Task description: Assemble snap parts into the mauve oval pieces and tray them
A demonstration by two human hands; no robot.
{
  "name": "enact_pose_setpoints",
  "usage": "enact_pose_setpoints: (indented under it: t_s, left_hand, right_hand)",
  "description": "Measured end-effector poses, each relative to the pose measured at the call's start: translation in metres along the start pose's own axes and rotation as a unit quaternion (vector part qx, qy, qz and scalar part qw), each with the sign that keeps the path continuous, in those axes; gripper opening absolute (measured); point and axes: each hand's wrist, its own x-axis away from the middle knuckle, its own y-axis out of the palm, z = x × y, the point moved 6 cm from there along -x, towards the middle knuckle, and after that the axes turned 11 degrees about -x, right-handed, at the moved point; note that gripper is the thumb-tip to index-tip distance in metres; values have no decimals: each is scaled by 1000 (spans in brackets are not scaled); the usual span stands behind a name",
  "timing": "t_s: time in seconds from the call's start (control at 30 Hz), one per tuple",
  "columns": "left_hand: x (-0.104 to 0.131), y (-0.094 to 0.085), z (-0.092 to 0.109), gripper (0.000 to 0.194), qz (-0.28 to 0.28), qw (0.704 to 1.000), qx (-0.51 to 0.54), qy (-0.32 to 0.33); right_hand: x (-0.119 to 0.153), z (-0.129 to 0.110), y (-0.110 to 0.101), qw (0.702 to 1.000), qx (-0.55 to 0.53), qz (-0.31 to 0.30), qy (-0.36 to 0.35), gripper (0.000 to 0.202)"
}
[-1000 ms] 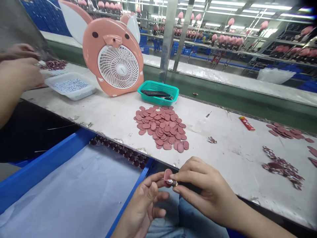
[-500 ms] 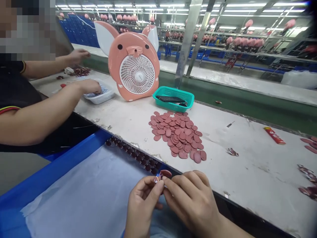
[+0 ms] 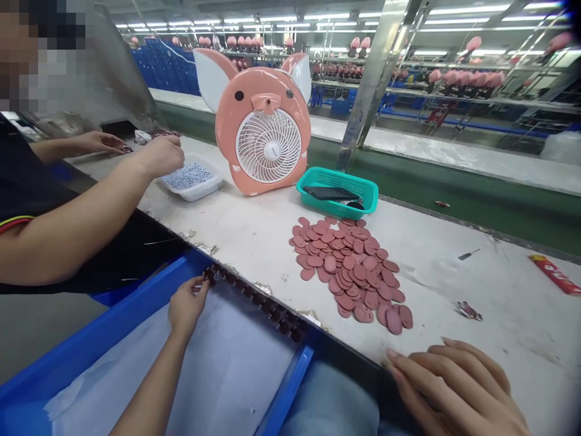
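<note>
My left hand (image 3: 187, 304) reaches to the far end of a row of dark red pieces (image 3: 254, 295) along the inner edge of a paper-lined blue bin (image 3: 154, 298). Its thumb and fingers pinch one dark piece there. At the table's front edge on the right, my right hand (image 3: 458, 381) rests with its fingers bent and slightly apart, holding nothing that shows. Between the hands and the basket, a pile of flat pink oval pieces (image 3: 349, 260) lies on the white table (image 3: 254, 233).
Behind the pile are a green basket (image 3: 338, 209) with a dark phone and a pink pig-shaped fan (image 3: 227, 121). At the left, a co-worker's hands work by a white tray (image 3: 197, 191) of small beads. A red packet (image 3: 556, 274) lies far right.
My hands have parted. The left has moved from the front edge to the far end of the row, the right rightward to the table edge. The view has shifted, and the co-worker's hand has left the beads.
</note>
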Motion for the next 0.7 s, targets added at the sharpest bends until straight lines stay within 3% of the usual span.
enact_pose_setpoints:
  t_s: [0.13,0.4,0.57,0.7]
  left_hand:
    - [-27,17,-10,33,-20,996,-89,-6]
    - [-40,37,-21,34,-45,987,-149,-26]
    - [-42,39,-20,33,-39,989,-138,-28]
    - [-31,25,-9,30,10,996,-89,-16]
  right_hand:
    - [9,13,-2,999,17,22,31,18]
    - [15,21,0,998,33,14,45,20]
    - [15,24,-3,998,42,15,50,21]
    - [28,30,-7,995,50,23,79,22]
